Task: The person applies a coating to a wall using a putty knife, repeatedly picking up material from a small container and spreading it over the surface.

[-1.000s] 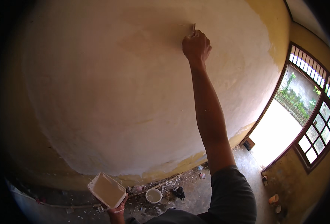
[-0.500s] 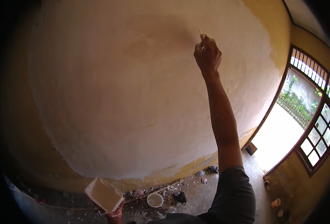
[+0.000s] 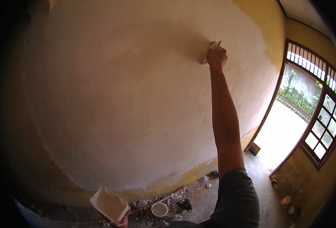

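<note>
My right hand (image 3: 217, 57) is raised to the upper right of the wall (image 3: 130, 106), fingers wrapped round a flat scraper (image 3: 205, 56), its blade at the surface. The wall has a large patch of pale, smooth coating over yellow paint, with uneven edges. My left hand (image 3: 123, 219) is low at the lower edge, gripping a rectangular tub (image 3: 108, 203) with beige paste in it and dried paste on its rim.
A white bucket (image 3: 159, 209) and a black plastic bag (image 3: 185, 205) lie among debris on the floor (image 3: 201, 201) along the wall. At right are an open doorway (image 3: 291, 129), a paned window (image 3: 321, 125), a cardboard box (image 3: 254, 149) and small containers (image 3: 285, 200).
My right hand has moved right and down across the wall, and the scraper now shows flatter beside it. The tub in my left hand sits slightly lower in the view.
</note>
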The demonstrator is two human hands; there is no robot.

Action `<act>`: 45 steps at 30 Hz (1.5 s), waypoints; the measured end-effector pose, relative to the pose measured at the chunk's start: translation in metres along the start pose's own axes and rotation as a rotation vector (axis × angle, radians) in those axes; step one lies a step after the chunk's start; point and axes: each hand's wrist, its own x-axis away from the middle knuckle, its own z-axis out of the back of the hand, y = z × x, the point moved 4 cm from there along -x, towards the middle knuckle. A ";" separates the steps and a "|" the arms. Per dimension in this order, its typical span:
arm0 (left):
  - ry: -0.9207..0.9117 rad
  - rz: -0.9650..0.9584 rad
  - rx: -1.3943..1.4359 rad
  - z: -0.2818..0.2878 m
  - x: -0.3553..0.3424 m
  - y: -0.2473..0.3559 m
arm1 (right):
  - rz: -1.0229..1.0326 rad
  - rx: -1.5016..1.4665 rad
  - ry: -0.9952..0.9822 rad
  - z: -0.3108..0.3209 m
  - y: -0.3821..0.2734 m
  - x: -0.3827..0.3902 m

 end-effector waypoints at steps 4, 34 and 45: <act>0.017 -0.020 -0.014 0.003 0.001 0.006 | 0.033 0.135 -0.086 -0.022 -0.048 0.019; 0.075 -0.060 -0.015 0.020 0.011 0.016 | 0.478 0.272 -0.117 -0.004 -0.035 -0.021; 0.045 -0.053 0.006 0.019 0.011 0.015 | 0.591 0.146 -0.179 -0.019 -0.004 0.118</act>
